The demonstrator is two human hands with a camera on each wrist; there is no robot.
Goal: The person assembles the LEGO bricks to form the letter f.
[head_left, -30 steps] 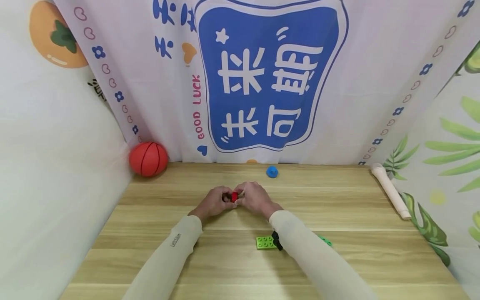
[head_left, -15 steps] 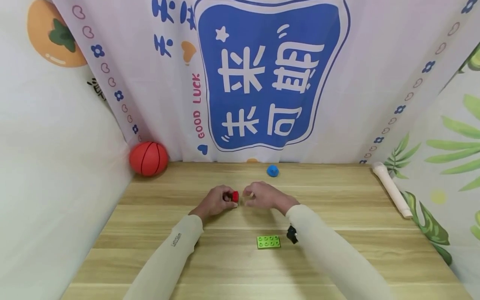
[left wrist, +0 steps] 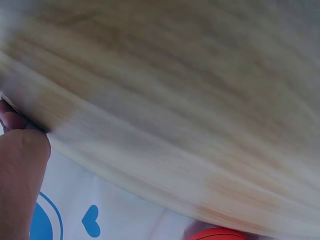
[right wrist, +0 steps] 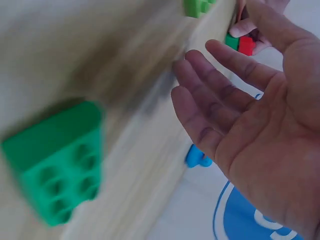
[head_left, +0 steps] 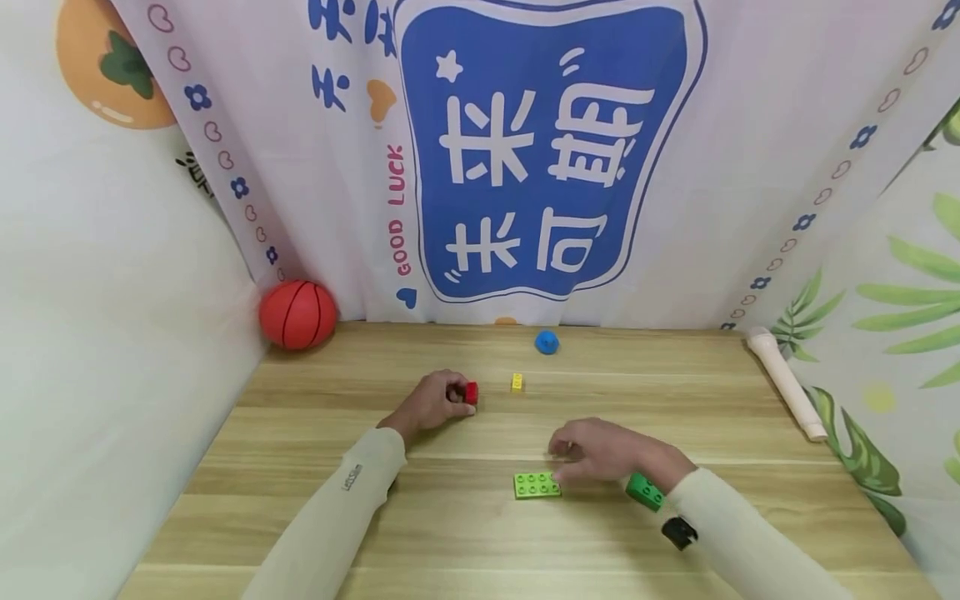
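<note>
My left hand (head_left: 433,398) pinches a small red toy brick (head_left: 471,392) at the middle of the wooden table. In the right wrist view, a green piece (right wrist: 231,41) sits against the red brick; whether they are joined I cannot tell. My right hand (head_left: 603,450) hovers with loosely bent fingers and nothing in them, beside a light green studded brick (head_left: 536,485). Below the right wrist lies a darker green brick (head_left: 645,492), also large in the right wrist view. A small yellow brick (head_left: 517,382) lies right of the red one. The left wrist view shows only part of the left hand (left wrist: 22,170).
Toward the table's back edge sits a blue piece (head_left: 547,342). A red ball (head_left: 298,315) occupies the back left corner. Along the right side lies a pale microphone-shaped object (head_left: 786,383). Printed cloth (head_left: 660,292) hangs behind and at both sides.
My right hand has left the red brick and moved right and nearer to me. The yellow brick and darker green brick have come into clear sight. My left hand has stayed in place.
</note>
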